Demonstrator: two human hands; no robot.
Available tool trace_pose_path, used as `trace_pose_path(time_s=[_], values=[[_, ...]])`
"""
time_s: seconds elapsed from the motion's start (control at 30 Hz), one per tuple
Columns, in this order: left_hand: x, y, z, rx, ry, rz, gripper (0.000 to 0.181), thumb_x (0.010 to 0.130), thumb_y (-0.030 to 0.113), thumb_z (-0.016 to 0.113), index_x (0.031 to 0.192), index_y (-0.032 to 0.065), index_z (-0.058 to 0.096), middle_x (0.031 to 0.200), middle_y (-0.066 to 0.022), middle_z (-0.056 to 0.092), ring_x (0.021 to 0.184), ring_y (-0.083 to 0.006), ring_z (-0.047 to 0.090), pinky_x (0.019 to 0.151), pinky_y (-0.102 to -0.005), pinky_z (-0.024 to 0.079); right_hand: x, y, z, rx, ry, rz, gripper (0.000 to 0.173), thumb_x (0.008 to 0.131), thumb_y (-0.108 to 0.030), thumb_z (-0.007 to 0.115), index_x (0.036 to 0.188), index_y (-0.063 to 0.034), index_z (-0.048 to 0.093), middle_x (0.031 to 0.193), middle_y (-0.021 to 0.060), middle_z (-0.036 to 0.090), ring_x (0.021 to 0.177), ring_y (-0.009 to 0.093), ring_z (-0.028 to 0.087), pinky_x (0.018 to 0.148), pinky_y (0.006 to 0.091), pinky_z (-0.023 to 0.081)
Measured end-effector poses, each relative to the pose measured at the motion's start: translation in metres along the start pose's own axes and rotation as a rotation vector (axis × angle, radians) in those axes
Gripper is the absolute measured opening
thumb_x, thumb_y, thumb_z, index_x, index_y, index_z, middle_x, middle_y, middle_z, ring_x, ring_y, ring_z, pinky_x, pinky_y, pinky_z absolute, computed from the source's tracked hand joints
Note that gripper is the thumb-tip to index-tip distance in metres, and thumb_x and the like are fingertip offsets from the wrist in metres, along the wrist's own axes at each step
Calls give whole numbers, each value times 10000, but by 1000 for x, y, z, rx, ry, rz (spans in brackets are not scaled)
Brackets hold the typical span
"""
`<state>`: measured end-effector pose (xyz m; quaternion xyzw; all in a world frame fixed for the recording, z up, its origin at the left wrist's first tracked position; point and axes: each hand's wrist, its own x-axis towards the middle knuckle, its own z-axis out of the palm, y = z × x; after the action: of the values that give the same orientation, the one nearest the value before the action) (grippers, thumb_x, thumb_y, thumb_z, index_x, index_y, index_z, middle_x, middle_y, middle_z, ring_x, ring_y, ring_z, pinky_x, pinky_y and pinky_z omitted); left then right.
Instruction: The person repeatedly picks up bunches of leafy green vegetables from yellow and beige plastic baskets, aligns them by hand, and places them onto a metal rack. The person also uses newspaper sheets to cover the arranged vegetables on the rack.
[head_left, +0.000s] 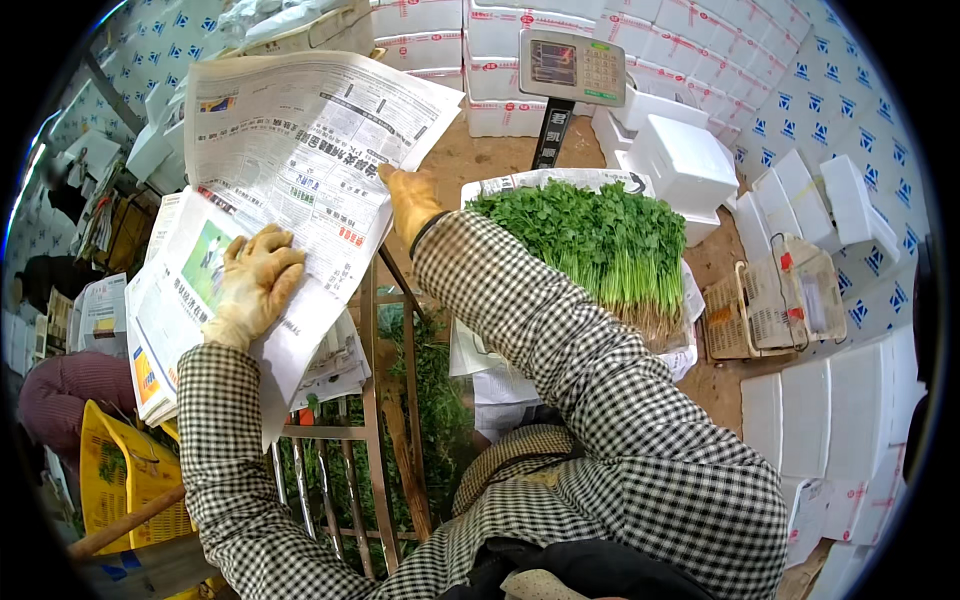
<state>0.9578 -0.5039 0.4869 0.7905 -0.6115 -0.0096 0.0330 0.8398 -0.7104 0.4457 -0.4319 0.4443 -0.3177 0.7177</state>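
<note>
In my gloved right hand (414, 196) I hold the right edge of a newspaper sheet (300, 127), thumb on top. The sheet is raised and spread, its far part curving upward. My left hand (259, 281), also gloved, lies on the lower newspaper pages (180, 300), fingers bent and slightly apart. Those pages rest over a stack at the left of a metal rack (371, 375). To the right of my right forearm, a bundle of leafy green herbs with roots (592, 247) lies in a white foam box lined with newspaper (551, 178).
A scale display (572, 67) stands on a post beyond the herbs. Foam boxes (679, 161) and a plastic basket (776, 300) are at right. Loose greens (442, 405) lie below the rack. A yellow crate (135, 472) and another person's sleeve (71, 394) are at left.
</note>
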Motion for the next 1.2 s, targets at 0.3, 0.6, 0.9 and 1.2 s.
trace_pose_path(time_s=[0.3, 0.6, 0.9, 1.2], values=[[-52, -64, 13, -206, 276, -44, 149, 896, 195, 604, 985, 79, 635, 1277, -108, 581, 1300, -268, 437, 1107, -412, 276, 10, 21, -109, 220, 247, -19, 406, 888, -115, 602, 1194, 135, 506, 1230, 275, 553, 1090, 343, 585, 967, 378, 481], [-15, 6, -18, 2, 138, -245, 285, 792, 45, 688, 1073, 60, 642, 1300, -135, 567, 1238, -270, 502, 1066, -403, 382, 18, 89, -344, 473, 642, -102, 424, 920, -156, 593, 1213, 132, 489, 1111, 246, 621, 917, 307, 664, 805, 357, 576], [131, 297, 137, -237, 90, 56, 640, 812, 196, 712, 1383, 98, 438, 1445, -138, 415, 1364, -273, 352, 1144, -421, 252, -29, 104, -444, 217, 944, 392, 549, 956, -298, 545, 1319, 93, 414, 1283, 252, 534, 1043, 323, 615, 859, 335, 541], [153, 308, 298, -99, -323, -348, 708, 888, 421, 597, 1466, 140, 302, 1514, -132, 294, 1382, -267, 316, 1124, -436, 280, -49, 121, -560, 131, 273, 658, 533, 894, -238, 659, 1308, 39, 467, 1092, 175, 657, 950, 254, 662, 790, 308, 540]])
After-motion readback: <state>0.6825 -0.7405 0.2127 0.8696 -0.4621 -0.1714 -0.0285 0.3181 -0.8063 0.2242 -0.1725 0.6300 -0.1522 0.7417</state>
